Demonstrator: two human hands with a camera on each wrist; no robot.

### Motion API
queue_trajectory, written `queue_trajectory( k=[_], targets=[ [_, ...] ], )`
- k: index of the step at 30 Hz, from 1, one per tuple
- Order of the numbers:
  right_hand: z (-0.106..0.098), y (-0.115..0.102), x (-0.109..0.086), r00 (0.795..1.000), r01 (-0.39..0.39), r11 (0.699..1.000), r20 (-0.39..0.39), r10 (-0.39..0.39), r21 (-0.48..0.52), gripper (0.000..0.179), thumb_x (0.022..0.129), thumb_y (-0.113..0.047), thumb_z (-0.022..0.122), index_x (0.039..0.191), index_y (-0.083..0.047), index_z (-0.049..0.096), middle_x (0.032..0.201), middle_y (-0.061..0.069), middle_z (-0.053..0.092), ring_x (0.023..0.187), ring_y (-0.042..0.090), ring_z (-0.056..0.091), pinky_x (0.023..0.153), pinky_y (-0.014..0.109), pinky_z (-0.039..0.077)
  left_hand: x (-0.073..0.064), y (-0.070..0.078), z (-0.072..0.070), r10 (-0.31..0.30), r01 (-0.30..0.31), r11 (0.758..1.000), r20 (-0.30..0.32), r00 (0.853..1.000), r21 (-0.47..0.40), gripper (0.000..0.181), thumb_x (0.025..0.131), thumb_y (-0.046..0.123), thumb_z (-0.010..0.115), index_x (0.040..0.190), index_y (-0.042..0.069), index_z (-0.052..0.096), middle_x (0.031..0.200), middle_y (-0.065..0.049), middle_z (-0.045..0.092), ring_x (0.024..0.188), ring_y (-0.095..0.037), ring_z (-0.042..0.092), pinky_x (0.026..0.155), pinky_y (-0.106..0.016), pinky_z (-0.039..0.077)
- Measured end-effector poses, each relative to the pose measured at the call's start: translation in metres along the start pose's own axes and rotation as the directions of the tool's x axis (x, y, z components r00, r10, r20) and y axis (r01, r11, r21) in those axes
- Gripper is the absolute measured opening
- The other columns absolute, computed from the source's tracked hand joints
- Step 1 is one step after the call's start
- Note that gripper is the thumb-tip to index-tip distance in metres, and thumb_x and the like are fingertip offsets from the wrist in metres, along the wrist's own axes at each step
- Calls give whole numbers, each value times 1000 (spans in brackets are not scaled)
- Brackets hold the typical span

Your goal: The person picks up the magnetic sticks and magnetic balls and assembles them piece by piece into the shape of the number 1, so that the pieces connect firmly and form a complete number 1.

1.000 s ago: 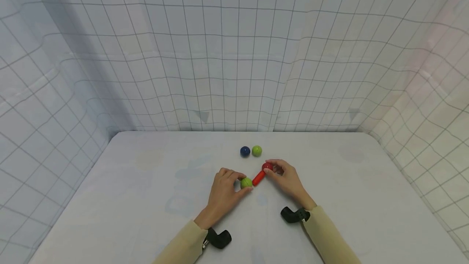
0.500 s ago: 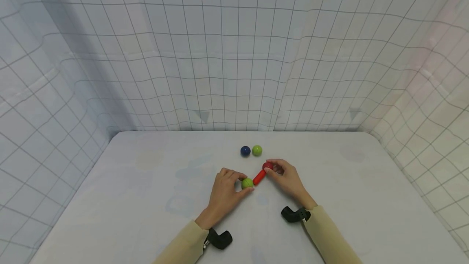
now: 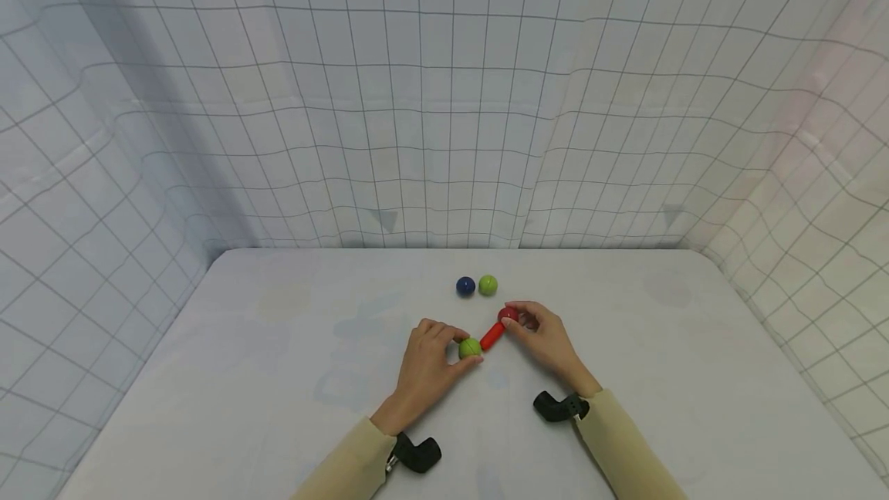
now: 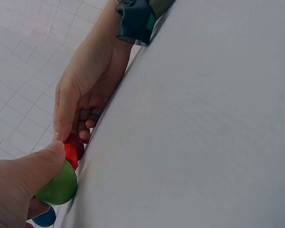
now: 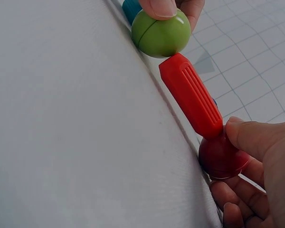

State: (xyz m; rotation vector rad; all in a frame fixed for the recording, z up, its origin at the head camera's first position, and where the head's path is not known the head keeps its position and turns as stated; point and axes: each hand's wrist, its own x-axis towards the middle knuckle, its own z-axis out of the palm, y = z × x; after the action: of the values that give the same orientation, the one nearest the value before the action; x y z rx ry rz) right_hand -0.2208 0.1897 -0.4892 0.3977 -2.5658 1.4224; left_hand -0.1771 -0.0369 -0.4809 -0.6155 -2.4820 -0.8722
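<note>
My left hand [image 3: 427, 361] pinches a green ball [image 3: 470, 349] between thumb and fingers, low over the white table. A dark red ball [image 3: 508, 315] is held in my right hand [image 3: 545, 339], its thumb on the near side. Between the two balls runs a short bright red ridged rod [image 5: 192, 95], slanting in the head view. One end of the rod meets the red ball, and the other is right at the green ball [image 5: 161, 34]. Fingers hide part of both balls.
Farther back on the table [image 3: 278, 376] lie a dark blue ball [image 3: 465, 286] and a second green ball [image 3: 488, 285], side by side. White sheeting with a dark grid [image 3: 451, 137] encloses the table at the back and sides.
My left hand has shifted very slightly to the right with the green ball. My right hand, the red ball and the rod are almost still.
</note>
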Motion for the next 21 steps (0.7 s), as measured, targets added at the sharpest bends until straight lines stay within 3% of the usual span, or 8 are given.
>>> queue_trajectory(
  k=[12,21],
  targets=[
    [-1,-1,-1,999,-30,1000,10,30,-4,30,86,-20,72,114,-9,68,88,-2,60,82,15,53,75,29,44,-1,1,1,21,-21,1000,-2,1000,-7,36,71,40,83,93,15,68,87,6,65,85,-14,46,79,-32,39],
    [-1,-4,-1,1000,-7,1000,-1,7,-10,31,85,-18,73,114,-7,68,88,-2,61,79,15,54,72,28,46,-2,1,2,31,-31,999,-3,1000,8,37,72,42,81,94,16,67,89,6,64,87,-13,46,79,-31,39]
  ],
)
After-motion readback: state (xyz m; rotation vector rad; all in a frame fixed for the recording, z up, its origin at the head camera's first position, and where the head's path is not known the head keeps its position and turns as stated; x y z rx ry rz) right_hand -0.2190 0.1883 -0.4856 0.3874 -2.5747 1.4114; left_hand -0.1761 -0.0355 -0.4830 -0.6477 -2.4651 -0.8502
